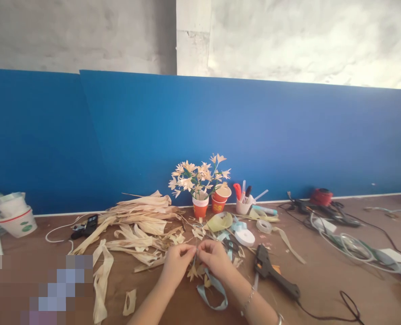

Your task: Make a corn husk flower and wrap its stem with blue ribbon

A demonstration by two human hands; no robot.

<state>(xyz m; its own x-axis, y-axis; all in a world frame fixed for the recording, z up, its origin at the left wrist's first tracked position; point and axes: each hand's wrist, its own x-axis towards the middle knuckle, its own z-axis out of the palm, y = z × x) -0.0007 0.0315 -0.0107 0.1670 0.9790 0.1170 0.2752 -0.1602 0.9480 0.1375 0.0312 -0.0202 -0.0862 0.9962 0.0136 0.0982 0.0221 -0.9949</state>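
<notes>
Both of my hands meet above the brown table, fingertips nearly touching. My left hand (180, 262) pinches a thin stem, and my right hand (214, 258) pinches the same stem from the other side. Pale dried petals (193, 271) hang just below my fingers. A light blue ribbon (212, 293) dangles in a loop beneath my right hand. Beyond my hands, pale flowers (195, 176) on green stems stand in a red and white paper cup (200, 207). Dried husks (142, 219) lie in a heap left of my hands.
A black glue gun (268, 266) with its cord lies right of my right wrist. Behind it are a white ribbon roll (245, 237), a tape roll (264, 226) and a pen cup (242, 206). Tangled cables (352, 248) lie at right; a white tub (19, 221) stands at left.
</notes>
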